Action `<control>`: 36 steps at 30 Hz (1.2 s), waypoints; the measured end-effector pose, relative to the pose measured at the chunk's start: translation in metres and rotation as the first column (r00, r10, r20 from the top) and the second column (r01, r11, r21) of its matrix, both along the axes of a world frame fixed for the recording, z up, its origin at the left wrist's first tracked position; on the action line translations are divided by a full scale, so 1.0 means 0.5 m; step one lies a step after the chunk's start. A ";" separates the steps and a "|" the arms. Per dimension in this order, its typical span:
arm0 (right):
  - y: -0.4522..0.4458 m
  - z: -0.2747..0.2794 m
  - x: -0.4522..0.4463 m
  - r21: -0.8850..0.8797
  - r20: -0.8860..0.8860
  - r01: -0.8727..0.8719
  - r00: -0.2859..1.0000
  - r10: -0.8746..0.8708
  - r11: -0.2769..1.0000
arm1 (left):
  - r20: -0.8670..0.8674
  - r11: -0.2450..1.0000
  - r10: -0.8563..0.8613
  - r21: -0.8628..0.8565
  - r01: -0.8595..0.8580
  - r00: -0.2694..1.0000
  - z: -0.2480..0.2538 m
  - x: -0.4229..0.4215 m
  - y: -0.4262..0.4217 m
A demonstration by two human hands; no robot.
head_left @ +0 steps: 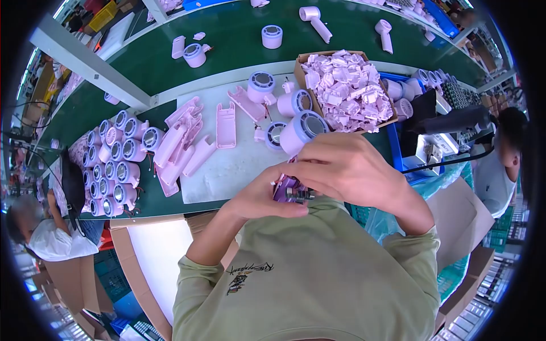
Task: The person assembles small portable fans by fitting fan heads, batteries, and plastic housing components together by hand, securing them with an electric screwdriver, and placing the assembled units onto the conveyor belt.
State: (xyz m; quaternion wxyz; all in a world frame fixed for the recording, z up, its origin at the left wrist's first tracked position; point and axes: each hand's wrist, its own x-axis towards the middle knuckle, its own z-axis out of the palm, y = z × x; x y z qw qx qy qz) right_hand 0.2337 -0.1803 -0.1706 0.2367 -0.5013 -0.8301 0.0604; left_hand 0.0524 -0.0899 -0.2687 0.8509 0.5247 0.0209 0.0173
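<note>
Close to my chest, my left hand (260, 195) is closed around the lower part of a pink hair-dryer-shaped device (302, 132). A purple inner part (286, 189) with a dark, metallic end shows between thumb and palm. My right hand (344, 169) bends over it from the other side, fingers pinched on the device; what its fingertips touch is hidden. The round head with its dark grille points away from me, larger than the heads behind it. Beyond lie more round pink heads (261, 85) and an open pink handle shell (226, 126) on a white mat (206, 181).
Left on the bench, round heads (128, 149) with wires stand stacked beside piled handle shells (181, 142). A cardboard box (300, 73) heaped with small pink parts stands ahead right, next to a blue tray (396, 153). A green conveyor (239, 42) carries devices; people sit at both sides.
</note>
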 end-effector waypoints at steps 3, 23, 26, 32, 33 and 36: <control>0.000 -0.015 0.002 0.152 -0.042 -0.037 0.998 0.044 0.988 | 0.079 0.916 0.013 -0.401 0.020 0.997 -0.008 -0.001 -0.013; 0.067 -0.073 0.186 0.067 0.211 0.407 0.887 -0.412 0.911 | -0.026 0.927 0.202 -0.318 -0.200 0.979 0.005 0.010 -0.026; 0.075 -0.075 0.189 0.018 0.213 0.393 0.897 -0.387 0.919 | -0.013 0.933 0.195 -0.304 -0.190 0.981 0.006 0.008 -0.026; 0.066 -0.006 0.176 -0.138 0.044 0.381 0.924 -0.379 0.914 | 0.018 0.954 0.232 -0.201 -0.224 0.972 0.022 0.006 -0.025; 0.057 0.008 0.162 -0.138 -0.049 0.377 0.921 -0.387 0.916 | 0.030 0.961 0.242 -0.146 -0.235 0.970 0.029 0.006 -0.024; 0.029 0.036 0.106 -0.153 -0.399 0.327 0.843 -0.361 0.933 | 0.046 0.964 0.267 -0.016 -0.267 0.963 0.051 0.009 -0.021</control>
